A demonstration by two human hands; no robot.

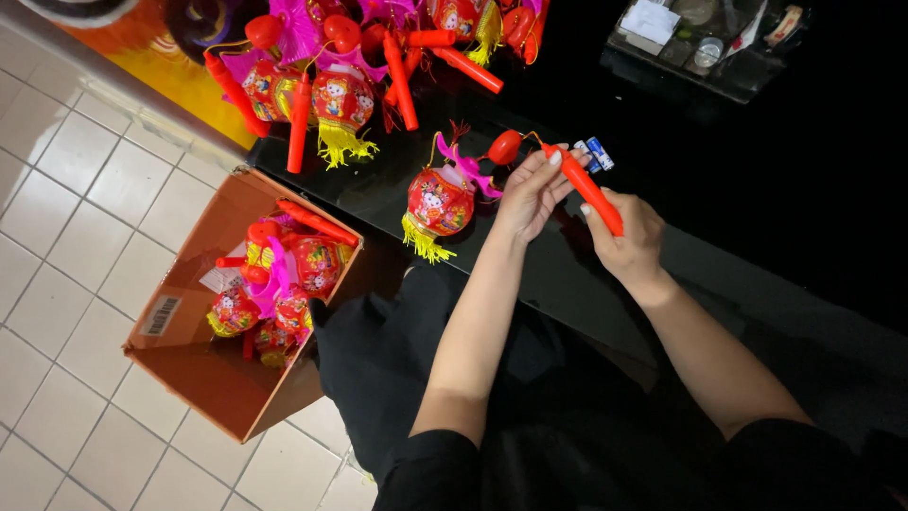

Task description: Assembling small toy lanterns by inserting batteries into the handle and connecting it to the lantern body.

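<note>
Both hands at frame centre-right on red stick (588, 189). Left hand (530, 194) pinches upper end; right hand (629, 241) clenched round lower end. Red lantern (440, 201) lies on black table (738, 189), just left of hands. Small batteries (594, 154) beside stick tip. Cardboard box (203, 374) lower left partly filled with lanterns; pile (350, 66) at top untouched, much seemingly left.
</note>
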